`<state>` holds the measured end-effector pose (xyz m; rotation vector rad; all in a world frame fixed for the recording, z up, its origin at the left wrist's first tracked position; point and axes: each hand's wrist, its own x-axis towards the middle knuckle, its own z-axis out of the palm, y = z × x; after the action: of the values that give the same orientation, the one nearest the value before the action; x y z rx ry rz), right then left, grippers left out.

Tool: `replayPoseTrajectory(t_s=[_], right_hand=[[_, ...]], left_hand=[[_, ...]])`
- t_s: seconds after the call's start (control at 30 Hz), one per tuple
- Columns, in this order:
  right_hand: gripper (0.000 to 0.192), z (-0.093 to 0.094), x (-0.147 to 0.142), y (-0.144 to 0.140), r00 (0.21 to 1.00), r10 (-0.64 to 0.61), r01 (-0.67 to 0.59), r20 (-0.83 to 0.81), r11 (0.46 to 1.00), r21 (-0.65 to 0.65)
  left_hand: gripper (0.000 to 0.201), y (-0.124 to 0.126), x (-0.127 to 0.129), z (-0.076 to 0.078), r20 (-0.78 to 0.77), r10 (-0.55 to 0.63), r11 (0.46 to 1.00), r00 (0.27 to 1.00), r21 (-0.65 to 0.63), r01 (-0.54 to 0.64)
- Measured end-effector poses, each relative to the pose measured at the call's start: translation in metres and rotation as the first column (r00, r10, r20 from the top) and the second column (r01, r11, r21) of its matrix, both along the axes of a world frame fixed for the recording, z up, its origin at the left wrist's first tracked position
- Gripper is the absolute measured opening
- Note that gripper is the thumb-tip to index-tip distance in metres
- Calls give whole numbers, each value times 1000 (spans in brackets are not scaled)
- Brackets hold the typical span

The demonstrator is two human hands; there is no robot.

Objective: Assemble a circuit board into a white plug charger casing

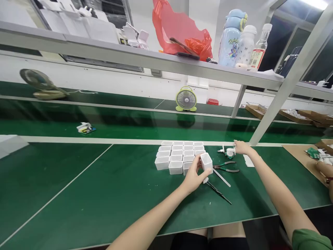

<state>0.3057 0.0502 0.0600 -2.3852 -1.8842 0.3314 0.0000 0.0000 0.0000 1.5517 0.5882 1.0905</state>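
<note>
A white casing (pixel 206 161) is being gripped upright by the left hand (pixel 194 177) at the casing block's (pixel 179 156) right edge; a small white part (pixel 229 151), farther right, is being pinched by the right hand (pixel 241 147).

Both forearms bare; left hand (pixel 194 177) & right hand (pixel 241 147) ungloved. Green sleeve (pixel 310 239) on right upper arm, dark shorts (pixel 208 243).

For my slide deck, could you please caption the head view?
Left hand holds a white casing beside rows of casings; right hand reaches a small part near pliers.
</note>
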Motion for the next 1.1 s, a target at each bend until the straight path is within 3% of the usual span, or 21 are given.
replayPoseTrajectory(t_s=[0.13,0.27,0.37,0.47,0.53,0.6,0.7,0.8,0.93,1.1], right_hand=[[33,-15,-20,5,989,-50,49,-138,999,-12],[33,-14,-20,2,914,-48,73,-404,996,48],[37,-6,-14,-17,781,36,79,-623,984,156],[60,-5,-25,-43,554,251,83,-794,932,352],[73,-10,-43,-60,393,385,93,-835,887,452],[75,-19,-63,-75,274,457,92,-846,863,496],[70,-31,-84,-96,72,563,23,-823,824,566],[74,-39,-93,-115,-107,601,-43,-792,793,608],[76,-42,-97,-130,-129,552,-125,-824,815,565],[74,-40,-96,-138,-41,551,-201,-834,813,547]], left_hand=[[60,-6,-4,7,-31,-36,998,999,49,37],[63,-10,-8,12,-38,-96,992,995,74,99],[62,-10,-10,13,35,-146,989,989,43,145],[66,-10,-10,15,243,-240,961,940,-78,266],[64,-11,-9,16,397,-292,883,870,-236,405],[65,-11,-6,15,517,-340,719,785,-395,571],[72,-12,-1,6,609,-418,444,674,-510,737],[67,-17,4,-4,634,-468,281,616,-555,783],[62,-26,9,-8,660,-462,161,592,-594,788],[58,-31,8,-3,655,-437,103,616,-644,758]])
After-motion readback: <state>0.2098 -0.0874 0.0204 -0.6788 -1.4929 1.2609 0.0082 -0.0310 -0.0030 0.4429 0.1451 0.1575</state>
